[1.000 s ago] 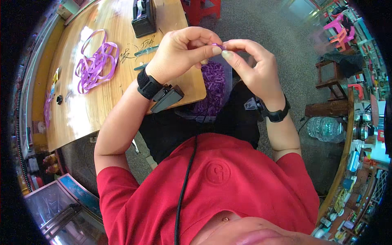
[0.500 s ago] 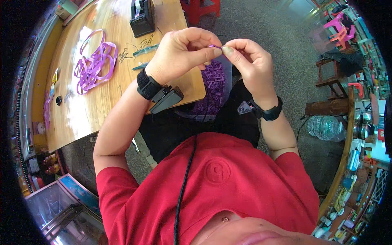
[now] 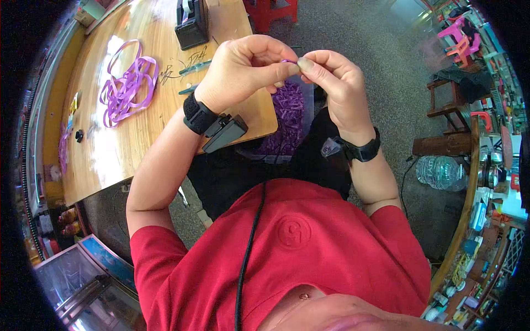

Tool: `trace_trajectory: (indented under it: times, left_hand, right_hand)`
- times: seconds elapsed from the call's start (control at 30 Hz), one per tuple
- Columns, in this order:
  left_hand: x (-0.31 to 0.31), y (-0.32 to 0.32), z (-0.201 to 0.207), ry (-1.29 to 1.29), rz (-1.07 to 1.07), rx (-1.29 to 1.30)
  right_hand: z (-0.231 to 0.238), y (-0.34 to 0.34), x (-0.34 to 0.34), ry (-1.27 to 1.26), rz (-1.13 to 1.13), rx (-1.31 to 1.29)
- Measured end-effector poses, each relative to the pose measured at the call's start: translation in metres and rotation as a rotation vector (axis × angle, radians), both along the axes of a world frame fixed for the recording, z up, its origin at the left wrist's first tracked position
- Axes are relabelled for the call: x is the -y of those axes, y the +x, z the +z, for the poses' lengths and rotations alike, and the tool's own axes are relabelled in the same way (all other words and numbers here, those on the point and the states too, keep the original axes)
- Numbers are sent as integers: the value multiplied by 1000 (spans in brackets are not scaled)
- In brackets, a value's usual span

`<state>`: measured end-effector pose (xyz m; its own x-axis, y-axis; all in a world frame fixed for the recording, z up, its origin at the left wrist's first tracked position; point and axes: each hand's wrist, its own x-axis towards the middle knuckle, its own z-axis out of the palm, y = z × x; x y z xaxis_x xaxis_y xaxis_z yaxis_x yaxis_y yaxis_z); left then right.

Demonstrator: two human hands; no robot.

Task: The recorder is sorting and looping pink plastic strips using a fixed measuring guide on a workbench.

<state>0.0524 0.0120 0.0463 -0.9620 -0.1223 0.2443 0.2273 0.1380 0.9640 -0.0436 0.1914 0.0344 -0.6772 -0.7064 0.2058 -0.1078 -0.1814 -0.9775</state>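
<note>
Ribbon piece (image 3: 287,60) sits between left hand (image 3: 241,67) and right hand (image 3: 340,83), both pinching it.

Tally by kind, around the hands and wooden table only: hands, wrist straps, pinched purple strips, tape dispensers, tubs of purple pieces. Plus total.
Hands, left and right: 2
Black wrist straps: 2
Pinched purple strip, mostly hidden: 1
Black tape dispenser: 1
Tub of purple pieces: 1
Total: 7
</note>
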Motion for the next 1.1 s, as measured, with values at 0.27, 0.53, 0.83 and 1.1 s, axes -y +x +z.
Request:
trace_trajectory:
  times: [0.27, 0.53, 0.83, 1.1]
  left_hand:
    - [3, -1, 0, 41, -27, 20]
    - [7, -4, 4, 231, -67, 70]
    - [11, -6, 1, 302, -109, 79]
    - [10, -8, -6, 266, -81, 95]
  right_hand:
    - [-8, -5, 1, -105, 125, 210]
    - [-8, -2, 3, -72, -212, -530]
    - [-19, -1, 10, -123, -307, -853]
    - [-18, 3, 2, -37, -277, -663]
